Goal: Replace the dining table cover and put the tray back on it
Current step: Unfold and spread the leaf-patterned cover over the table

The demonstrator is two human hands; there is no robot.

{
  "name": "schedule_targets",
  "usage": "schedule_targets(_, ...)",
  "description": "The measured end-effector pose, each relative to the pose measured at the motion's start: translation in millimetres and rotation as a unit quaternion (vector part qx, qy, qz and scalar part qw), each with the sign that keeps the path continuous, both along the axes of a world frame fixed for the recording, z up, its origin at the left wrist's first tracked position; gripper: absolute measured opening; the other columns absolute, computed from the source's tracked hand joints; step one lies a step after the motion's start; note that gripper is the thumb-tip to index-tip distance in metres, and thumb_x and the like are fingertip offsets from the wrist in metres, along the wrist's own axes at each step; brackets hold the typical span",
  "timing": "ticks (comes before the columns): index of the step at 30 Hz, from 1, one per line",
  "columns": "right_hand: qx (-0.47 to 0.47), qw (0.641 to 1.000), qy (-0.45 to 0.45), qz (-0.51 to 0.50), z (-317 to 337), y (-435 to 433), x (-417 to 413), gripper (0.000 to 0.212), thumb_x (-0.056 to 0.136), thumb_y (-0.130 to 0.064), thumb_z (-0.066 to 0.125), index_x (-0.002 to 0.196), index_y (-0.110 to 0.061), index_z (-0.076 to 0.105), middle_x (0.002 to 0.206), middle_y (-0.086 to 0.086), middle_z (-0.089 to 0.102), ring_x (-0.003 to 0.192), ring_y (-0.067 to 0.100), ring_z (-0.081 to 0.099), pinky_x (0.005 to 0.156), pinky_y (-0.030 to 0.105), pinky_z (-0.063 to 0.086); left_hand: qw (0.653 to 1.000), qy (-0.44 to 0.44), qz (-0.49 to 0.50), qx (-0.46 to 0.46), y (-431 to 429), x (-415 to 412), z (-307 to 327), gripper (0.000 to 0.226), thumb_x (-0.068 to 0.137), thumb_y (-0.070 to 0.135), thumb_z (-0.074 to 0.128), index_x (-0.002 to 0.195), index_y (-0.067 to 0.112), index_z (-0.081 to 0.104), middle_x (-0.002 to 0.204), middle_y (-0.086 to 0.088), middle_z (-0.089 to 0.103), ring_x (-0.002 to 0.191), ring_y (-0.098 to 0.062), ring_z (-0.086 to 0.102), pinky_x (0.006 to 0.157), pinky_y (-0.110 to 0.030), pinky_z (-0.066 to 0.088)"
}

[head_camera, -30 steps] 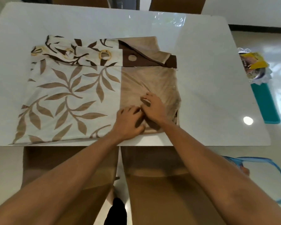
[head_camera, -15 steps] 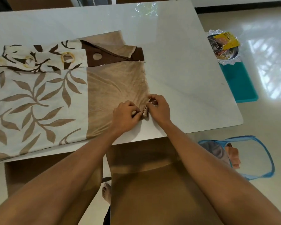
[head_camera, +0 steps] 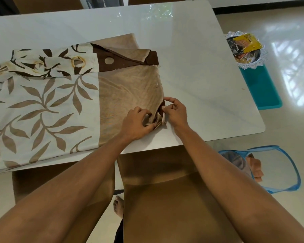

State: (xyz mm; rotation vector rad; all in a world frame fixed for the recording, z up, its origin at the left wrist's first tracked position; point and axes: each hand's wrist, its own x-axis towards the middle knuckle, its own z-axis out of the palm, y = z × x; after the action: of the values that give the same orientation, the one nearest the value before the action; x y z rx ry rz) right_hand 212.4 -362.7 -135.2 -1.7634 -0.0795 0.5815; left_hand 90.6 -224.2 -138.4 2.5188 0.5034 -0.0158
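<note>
While folded on the table (head_camera: 191, 58), cover (head_camera: 126, 88) corner in both hands' grip: left hand (head_camera: 136, 124), right hand (head_camera: 176, 113)

One folded cover (head_camera: 63, 106), one table (head_camera: 191, 67), two hands, two chairs, one tray (head_camera: 263, 90), one basket (head_camera: 277, 169)

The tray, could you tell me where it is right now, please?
In the head view, the tray sits off the table, at its far right edge, holding a silver dish of snack packets.

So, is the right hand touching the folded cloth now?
Touching. The head view shows the right hand pinching the near right corner of the folded cloth, fingers closed on its edge.
</note>
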Motion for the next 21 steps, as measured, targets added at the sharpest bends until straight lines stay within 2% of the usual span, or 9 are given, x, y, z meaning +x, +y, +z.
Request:
schedule_targets(4,0.046,0.997,0.062,-0.02,13.5,6.7,3.1,0.037,0.091,0.001,0.067,0.124,-0.017,0.068,0.087,0.016,0.069,0.079,0.017,0.069,0.064,0.013,0.053,1.0,-0.014,0.023,-0.006,0.1,0.2,4.4,0.074,0.074,0.075,0.054,0.128,0.025,0.057,0.114,-0.001,0.057,0.099,-0.019,0.052,0.08,-0.037,0.05)
schedule_targets(7,0.104,0.99,0.089,-0.013,31.6,22.5,-1.6,0.033,0.092,0.001,0.064,0.12,-0.017,0.068,0.086,0.007,0.072,0.073,0.01,0.07,0.064,0.018,0.055,1.0,-0.007,0.02,0.018,-1.3,0.4,10.9,0.076,0.074,0.066,0.067,0.134,0.022,0.05,0.117,-0.004,0.055,0.099,-0.02,0.052,0.078,-0.037,0.05)
schedule_targets(9,0.147,0.984,0.102,0.017,41.6,39.3,-8.5,0.031,0.093,-0.001,0.064,0.119,-0.018,0.069,0.086,0.006,0.068,0.073,0.011,0.064,0.064,0.023,0.055,0.998,-0.041,0.044,0.012,-0.3,1.3,15.6,0.045,0.086,0.04,0.069,0.12,0.012,0.058,0.105,-0.008,0.06,0.09,-0.022,0.055,0.073,-0.041,0.051)
schedule_targets(11,0.191,0.975,0.114,0.014,48.2,56.9,-14.0,0.03,0.093,0.0,0.066,0.119,-0.015,0.069,0.08,0.008,0.062,0.067,0.013,0.058,0.06,0.023,0.053,0.987,-0.091,0.121,-0.046,5.5,4.5,27.4,0.013,0.095,0.02,0.059,0.101,0.009,0.062,0.088,-0.006,0.061,0.078,-0.02,0.055,0.069,-0.041,0.05)
schedule_targets(13,0.183,0.976,0.115,-0.037,50.8,72.7,-16.0,0.029,0.092,-0.004,0.068,0.119,-0.014,0.069,0.085,0.006,0.066,0.07,0.011,0.061,0.066,0.025,0.054,0.967,-0.111,0.209,-0.098,14.9,7.8,45.7,0.014,0.098,0.013,0.051,0.104,0.009,0.063,0.09,-0.003,0.06,0.081,-0.018,0.055,0.074,-0.035,0.049)
schedule_targets(16,0.169,0.964,0.183,-0.094,51.0,85.2,-18.1,0.034,0.093,-0.032,0.07,0.124,-0.021,0.064,0.104,0.004,0.07,0.088,0.012,0.065,0.079,0.029,0.053,0.943,-0.124,0.275,-0.14,31.9,2.6,73.0,0.029,0.1,0.008,0.043,0.126,0.006,0.057,0.106,-0.001,0.056,0.096,-0.013,0.049,0.085,-0.025,0.04)
schedule_targets(18,0.176,0.946,0.266,-0.06,56.4,96.3,-19.5,0.045,0.091,-0.053,0.067,0.123,-0.021,0.064,0.106,0.005,0.072,0.09,0.018,0.069,0.084,0.033,0.055,0.96,-0.106,0.237,-0.106,47.0,-11.9,87.4,0.023,0.098,0.005,0.043,0.115,0.008,0.059,0.102,-0.002,0.055,0.096,-0.016,0.051,0.081,-0.027,0.038)
schedule_targets(20,0.191,0.934,0.301,-0.018,57.3,110.7,-14.0,0.059,0.088,-0.062,0.065,0.121,-0.013,0.066,0.087,0.006,0.075,0.072,0.019,0.071,0.069,0.029,0.058,0.981,-0.096,0.153,-0.07,62.8,-30.5,93.4,0.018,0.091,0.0,0.047,0.096,0.013,0.058,0.092,-0.003,0.058,0.091,-0.025,0.058,0.075,-0.03,0.039)
schedule_targets(21,0.207,0.932,0.299,-0.004,58.1,121.4,-12.0,0.064,0.086,-0.064,0.066,0.121,-0.01,0.067,0.085,0.008,0.077,0.073,0.021,0.073,0.067,0.031,0.06,0.988,-0.091,0.108,-0.056,71.0,-40.1,94.6,0.019,0.087,-0.001,0.048,0.094,0.012,0.06,0.09,-0.005,0.06,0.09,-0.028,0.06,0.073,-0.03,0.04)
